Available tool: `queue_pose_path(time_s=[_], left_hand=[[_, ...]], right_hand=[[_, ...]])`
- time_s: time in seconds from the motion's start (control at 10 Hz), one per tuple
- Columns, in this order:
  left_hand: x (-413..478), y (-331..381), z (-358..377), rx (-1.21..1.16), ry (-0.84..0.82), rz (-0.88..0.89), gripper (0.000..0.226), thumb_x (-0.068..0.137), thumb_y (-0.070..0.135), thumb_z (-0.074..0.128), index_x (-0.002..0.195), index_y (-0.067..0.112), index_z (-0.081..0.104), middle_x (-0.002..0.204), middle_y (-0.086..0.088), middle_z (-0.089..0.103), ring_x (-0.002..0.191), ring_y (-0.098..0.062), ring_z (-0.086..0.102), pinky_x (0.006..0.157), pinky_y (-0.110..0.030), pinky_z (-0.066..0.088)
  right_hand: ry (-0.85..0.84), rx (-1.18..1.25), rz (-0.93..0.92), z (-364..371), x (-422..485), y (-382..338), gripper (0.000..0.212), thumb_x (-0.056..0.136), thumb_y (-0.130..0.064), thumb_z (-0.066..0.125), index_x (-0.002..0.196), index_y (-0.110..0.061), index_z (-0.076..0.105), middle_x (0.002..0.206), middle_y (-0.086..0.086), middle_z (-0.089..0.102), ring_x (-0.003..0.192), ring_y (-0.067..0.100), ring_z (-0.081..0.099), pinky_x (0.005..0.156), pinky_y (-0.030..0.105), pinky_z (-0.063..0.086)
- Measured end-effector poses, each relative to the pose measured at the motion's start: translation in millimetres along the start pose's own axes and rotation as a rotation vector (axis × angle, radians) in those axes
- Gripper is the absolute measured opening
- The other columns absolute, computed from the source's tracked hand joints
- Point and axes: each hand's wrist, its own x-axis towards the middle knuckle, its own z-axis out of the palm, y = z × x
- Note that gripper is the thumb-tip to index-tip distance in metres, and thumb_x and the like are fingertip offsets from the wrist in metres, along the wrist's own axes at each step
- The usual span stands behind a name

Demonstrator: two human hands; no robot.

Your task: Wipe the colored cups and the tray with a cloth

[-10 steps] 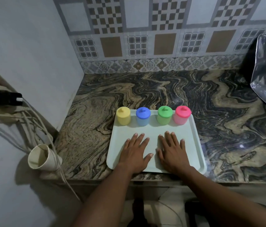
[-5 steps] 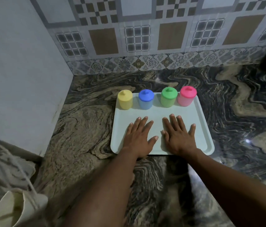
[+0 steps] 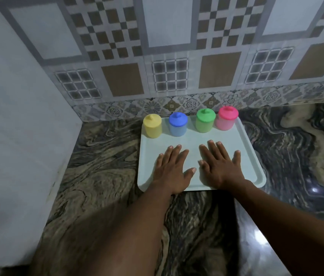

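Observation:
A pale green tray (image 3: 250, 148) lies on the marbled counter. Along its far edge stand several lidded cups in a row: yellow (image 3: 152, 126), blue (image 3: 178, 124), green (image 3: 205, 120) and pink (image 3: 227, 118). My left hand (image 3: 174, 170) rests flat on the near half of the tray, palm down, fingers spread. Beside it my right hand (image 3: 220, 165) lies flat the same way. Neither hand holds anything. No cloth is in view.
The dark swirled stone counter (image 3: 105, 172) runs left to a plain white side wall (image 3: 17, 126) and back to a patterned tiled wall (image 3: 169, 56). The tray's far edge is close to the tiled wall.
The view has moved in closer and tilted up; the paper cup, cables and foil at the sides have dropped out of sight. Both hands stay flat on the tray.

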Motion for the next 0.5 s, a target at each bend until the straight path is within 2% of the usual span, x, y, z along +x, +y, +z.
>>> queue_pose_path(time_s=[0.3, 0.4, 0.5], left_hand=[[25, -4, -18, -0.055, -0.106, -0.01, 0.073, 0.1, 0.063, 0.03, 0.16, 0.036, 0.001, 0.167, 0.011, -0.019, 0.152, -0.014, -0.023, 0.124, -0.046, -0.011], [30, 1, -41, -0.029, -0.215, -0.013, 0.075, 0.1, 0.059, 0.038, 0.161, 0.033, 0.003, 0.169, 0.007, -0.014, 0.155, -0.02, -0.015, 0.125, -0.047, -0.002], [26, 9, -70, 0.053, -0.242, -0.036, 0.077, 0.101, 0.054, 0.043, 0.161, 0.029, 0.002, 0.17, 0.0, -0.006, 0.156, -0.027, -0.008, 0.125, -0.048, 0.001]], right_hand=[[-0.079, -0.011, -0.013, -13, 30, 2, 0.06, 0.102, -0.056, 0.015, 0.158, -0.041, 0.001, 0.168, -0.009, -0.013, 0.154, 0.016, -0.014, 0.116, 0.066, -0.005], [-0.125, -0.008, -0.016, -31, 32, 0, 0.063, 0.101, -0.058, 0.024, 0.158, -0.037, 0.009, 0.169, -0.006, -0.002, 0.155, 0.02, -0.004, 0.115, 0.068, 0.005], [-0.068, 0.046, -0.001, -53, 27, -12, 0.064, 0.101, -0.054, 0.033, 0.157, -0.03, 0.017, 0.169, -0.003, 0.007, 0.155, 0.022, 0.001, 0.116, 0.065, 0.006]])
